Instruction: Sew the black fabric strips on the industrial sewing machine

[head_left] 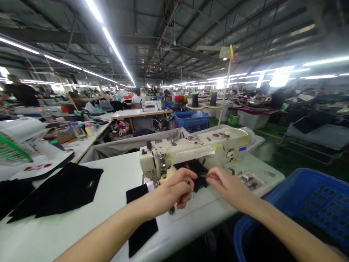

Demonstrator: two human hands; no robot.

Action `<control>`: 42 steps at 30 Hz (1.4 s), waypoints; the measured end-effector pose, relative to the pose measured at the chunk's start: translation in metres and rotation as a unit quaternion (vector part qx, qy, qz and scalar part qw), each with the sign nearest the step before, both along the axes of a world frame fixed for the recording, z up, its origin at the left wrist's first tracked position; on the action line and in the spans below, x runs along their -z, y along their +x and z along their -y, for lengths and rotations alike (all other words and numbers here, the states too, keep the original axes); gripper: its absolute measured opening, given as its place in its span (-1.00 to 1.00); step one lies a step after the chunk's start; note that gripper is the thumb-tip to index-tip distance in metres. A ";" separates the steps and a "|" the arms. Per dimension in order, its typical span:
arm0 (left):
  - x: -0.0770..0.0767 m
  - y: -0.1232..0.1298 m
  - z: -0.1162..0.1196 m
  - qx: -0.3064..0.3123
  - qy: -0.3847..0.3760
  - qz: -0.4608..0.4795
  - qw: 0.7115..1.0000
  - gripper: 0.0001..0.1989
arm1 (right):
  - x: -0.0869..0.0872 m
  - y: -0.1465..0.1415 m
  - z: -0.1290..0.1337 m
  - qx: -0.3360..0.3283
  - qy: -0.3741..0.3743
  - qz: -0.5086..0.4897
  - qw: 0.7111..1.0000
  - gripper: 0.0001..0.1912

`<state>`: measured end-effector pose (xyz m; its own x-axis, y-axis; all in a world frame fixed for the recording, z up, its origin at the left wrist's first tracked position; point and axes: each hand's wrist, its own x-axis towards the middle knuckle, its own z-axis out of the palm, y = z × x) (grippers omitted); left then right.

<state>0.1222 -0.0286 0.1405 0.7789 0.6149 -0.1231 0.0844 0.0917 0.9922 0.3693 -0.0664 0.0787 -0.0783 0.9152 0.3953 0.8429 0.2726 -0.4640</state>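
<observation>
Your left hand (182, 187) is loosely curled, and whether it grips anything I cannot tell; your right hand (222, 181) is pinched narrow, on something too blurred to name. Between them and just beyond lies a dark fabric piece (201, 184), by the sewing machine (191, 150). Left of your left hand are a black fabric panel (143, 234) and, farther out, stacked black panels (64, 189); right of your right hand, a blue plastic basket (289, 191).

White ceiling tubes (113, 44) shine from above against a dim roof (152, 22); glare haloes a window (280, 79) at right. The pale tabletop (109, 193) is brightly lit, the right fingers (215, 175) look blurred, and wide-angle stretch distorts the edges.
</observation>
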 end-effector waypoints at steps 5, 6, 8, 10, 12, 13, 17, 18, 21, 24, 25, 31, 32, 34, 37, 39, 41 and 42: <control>0.063 -0.015 0.026 -0.076 -0.107 0.115 0.985 -0.66 | 0.094 -0.021 0.016 -0.039 -0.005 0.104 0.994 -0.89; 0.071 -0.016 0.029 -0.090 -0.124 0.132 0.979 -0.62 | 0.102 -0.022 0.014 -0.032 0.011 0.124 0.992 -0.89; 0.083 -0.019 0.034 -0.119 -0.156 0.154 0.968 -0.55 | 0.106 -0.023 0.009 -0.014 0.039 0.144 0.989 -0.88; 0.092 -0.024 0.037 -0.142 -0.177 0.157 0.961 -0.49 | 0.098 -0.028 0.009 0.001 0.065 0.137 0.988 -0.85; 0.099 -0.031 0.038 -0.159 -0.183 0.149 0.959 -0.42 | 0.083 -0.039 0.014 0.000 0.095 0.090 0.991 -0.83; 0.102 -0.034 0.038 -0.165 -0.181 0.144 0.959 -0.40 | 0.074 -0.046 0.018 -0.012 0.109 0.046 0.993 -0.82; 0.114 -0.043 0.040 -0.147 -0.169 0.120 0.967 -0.36 | 0.045 -0.081 0.036 -0.164 0.076 -0.092 0.979 -0.76; 0.115 -0.044 0.040 -0.134 -0.166 0.111 0.971 -0.37 | 0.042 -0.089 0.038 -0.195 0.063 -0.091 0.975 -0.78; 0.120 -0.047 0.039 -0.101 -0.134 0.061 0.984 -0.40 | 0.050 -0.102 0.037 -0.224 0.037 -0.099 0.969 -0.84; 0.128 -0.048 0.030 -0.171 0.059 -0.054 0.982 -0.50 | 0.071 -0.105 0.029 -0.145 -0.029 -0.201 0.968 -0.88; 0.131 -0.048 0.026 -0.206 0.162 -0.100 0.960 -0.55 | 0.077 -0.105 0.026 -0.107 -0.062 -0.250 0.960 -0.87; 0.147 -0.043 0.010 -0.201 0.422 -0.189 0.864 -0.76 | 0.093 -0.106 0.014 -0.044 -0.181 -0.418 0.889 -0.73; 0.147 -0.042 0.010 -0.221 0.388 -0.164 0.880 -0.76 | 0.093 -0.107 0.014 -0.045 -0.188 -0.427 0.884 -0.71; 0.142 -0.040 0.013 -0.276 0.262 -0.096 0.920 -0.74 | 0.091 -0.109 0.014 -0.050 -0.201 -0.442 0.873 -0.67; 0.130 -0.041 0.020 -0.304 0.042 0.007 0.952 -0.67 | 0.089 -0.112 0.014 -0.064 -0.212 -0.455 0.862 -0.65; 0.123 -0.040 0.025 -0.310 -0.018 0.049 0.949 -0.64 | 0.088 -0.115 0.015 -0.065 -0.207 -0.459 0.862 -0.66; 0.120 -0.038 0.031 -0.326 -0.021 0.065 0.943 -0.63 | 0.087 -0.117 0.016 -0.059 -0.201 -0.464 0.861 -0.67; 0.120 -0.037 0.033 -0.331 -0.017 0.067 0.941 -0.62 | 0.087 -0.118 0.016 -0.054 -0.199 -0.467 0.860 -0.69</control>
<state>0.0854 -0.0619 0.0208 0.2360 0.9685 -0.0794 -0.1288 0.1122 0.9853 0.2514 -0.0827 -0.0083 0.0107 0.9999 -0.0107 0.0308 -0.0111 -0.9995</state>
